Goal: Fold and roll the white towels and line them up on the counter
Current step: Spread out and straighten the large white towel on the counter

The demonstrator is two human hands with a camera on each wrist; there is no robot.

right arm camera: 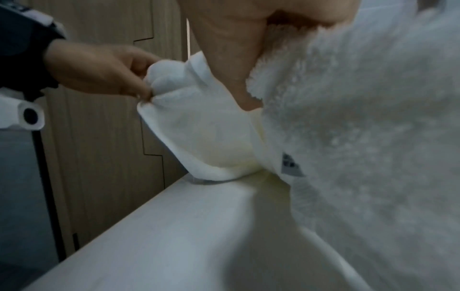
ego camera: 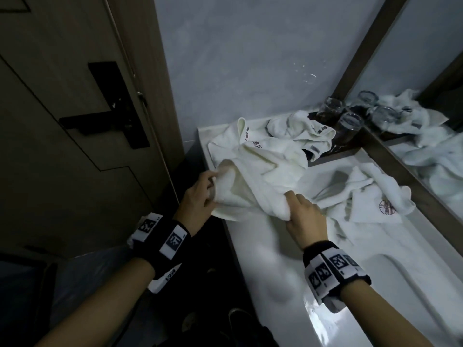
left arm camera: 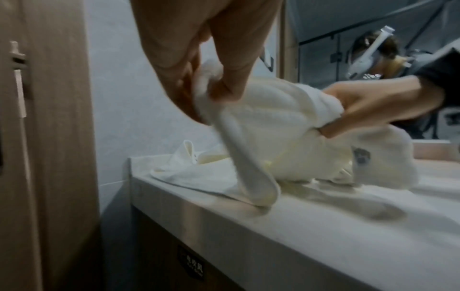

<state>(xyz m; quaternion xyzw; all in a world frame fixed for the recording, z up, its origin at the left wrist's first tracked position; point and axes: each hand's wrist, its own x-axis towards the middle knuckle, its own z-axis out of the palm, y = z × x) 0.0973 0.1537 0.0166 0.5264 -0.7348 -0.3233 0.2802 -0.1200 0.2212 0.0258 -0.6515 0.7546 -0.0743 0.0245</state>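
A cream-white towel [ego camera: 260, 176] is bunched and lifted off the white counter [ego camera: 270, 259] near its left end. My left hand [ego camera: 200, 196] pinches the towel's left edge [left arm camera: 211, 88] between thumb and fingers. My right hand [ego camera: 305, 216] grips the towel's right part, a thick fold [right arm camera: 348, 98] draped over the fingers. Its far end trails on the counter [left arm camera: 323, 226]. A second white towel [ego camera: 303, 131] lies crumpled at the back left. A third towel [ego camera: 370, 196], with a round embroidered logo, lies crumpled by the mirror.
Two drinking glasses [ego camera: 348, 126] stand on a dark tray at the back corner. A mirror [ego camera: 436, 136] with a wooden frame runs along the right. A sink basin [right arm camera: 261, 246] sits in the counter to the right. A wooden door [ego camera: 75, 108] with a black handle is on the left.
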